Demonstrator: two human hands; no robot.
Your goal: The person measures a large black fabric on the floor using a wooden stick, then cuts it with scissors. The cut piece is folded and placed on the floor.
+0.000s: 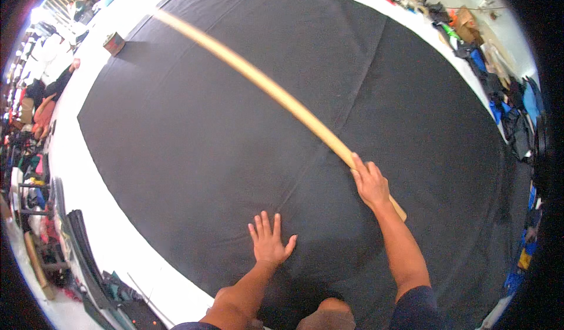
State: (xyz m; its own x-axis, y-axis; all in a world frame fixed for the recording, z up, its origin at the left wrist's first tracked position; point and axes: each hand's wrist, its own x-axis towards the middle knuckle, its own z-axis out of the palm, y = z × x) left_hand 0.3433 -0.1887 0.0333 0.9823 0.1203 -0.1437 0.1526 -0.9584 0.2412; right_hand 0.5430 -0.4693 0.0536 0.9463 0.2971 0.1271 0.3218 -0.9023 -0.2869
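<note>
A wide sheet of black fabric [223, 124] is spread over a white table, with faint creases running across it. Across the fabric, from the far left toward me, lies a long pale wooden stick [270, 89]. My right hand [371, 183] is closed on the stick near its close end, a short piece of which shows beyond my wrist. My left hand [269, 242] lies flat on the fabric, fingers spread, holding nothing. A small boxy block [113, 43] rests at the fabric's far left edge.
The white table edge [76, 171] shows along the left. Bundled dark cloth [82, 242] lies beside it at the lower left. Heaped cloth and bags [493, 71] line the right side. Another person [47, 104] is at the far left.
</note>
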